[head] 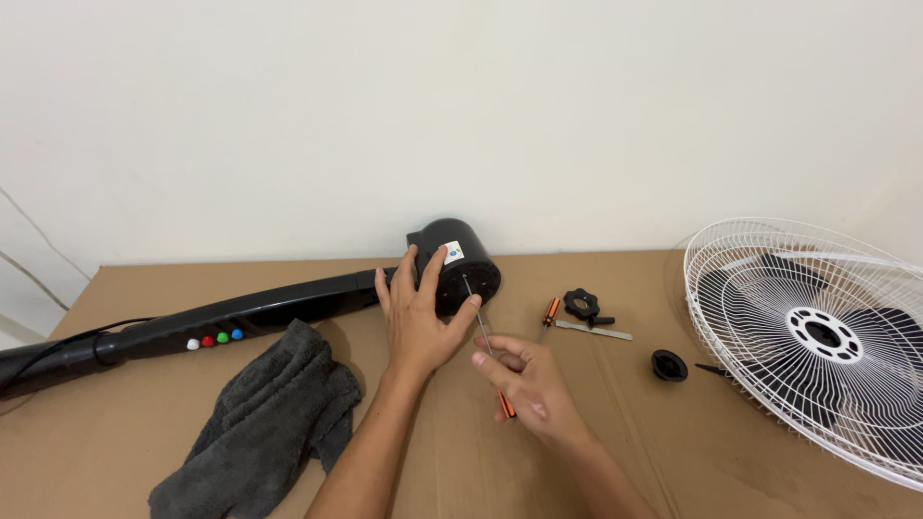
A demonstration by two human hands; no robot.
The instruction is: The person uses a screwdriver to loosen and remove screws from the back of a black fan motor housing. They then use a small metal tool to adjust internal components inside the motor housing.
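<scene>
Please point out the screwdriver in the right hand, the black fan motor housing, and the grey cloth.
screwdriver [507, 406]: head view, on its orange handle below the right hand [531, 383].
fan motor housing [471, 274]: head view, on its black round face.
grey cloth [264, 423]: head view, on its middle folds.

We seem to be in a home: flattened cardboard [615, 461] serves as worktop against a plain cream wall [461, 106], a grey towel [260, 423] lying on it.

A plain cream wall [461, 106] is filling the backdrop, soft even light is washing it, and brown cardboard [750, 452] is covering the counter.
</scene>
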